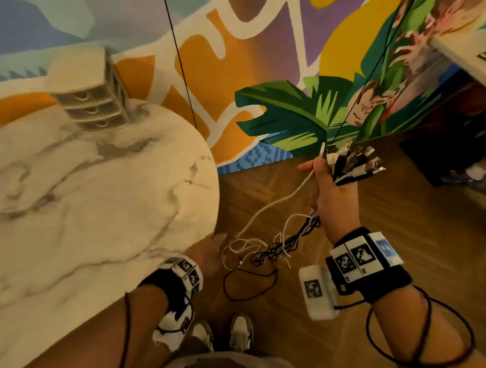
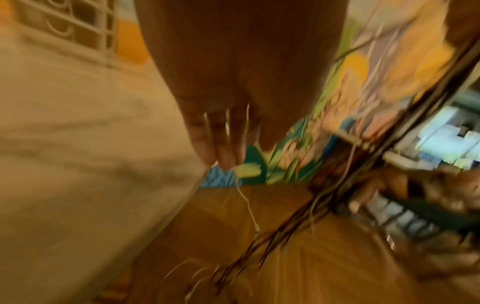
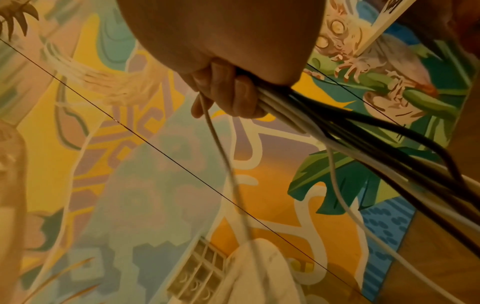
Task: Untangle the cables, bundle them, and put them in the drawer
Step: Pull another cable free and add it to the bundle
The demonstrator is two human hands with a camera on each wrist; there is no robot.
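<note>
Beside round marble table, stringy cables

Blurred, the left hand points its fingers down beside thin white cables over wooden floor.

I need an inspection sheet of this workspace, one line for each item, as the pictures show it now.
Surface: round marble table, bare where visible.
Job's things: cable bundle hanging off the table; white drawer unit on the table, drawers closed.
Clutter: nothing seen.
Grippers: right hand grips the plug ends; left hand at the dangling ends, grip unclear.
Cables: black and white, still tangled lower down.
Surroundings: painted mural wall, wooden floor.
</note>
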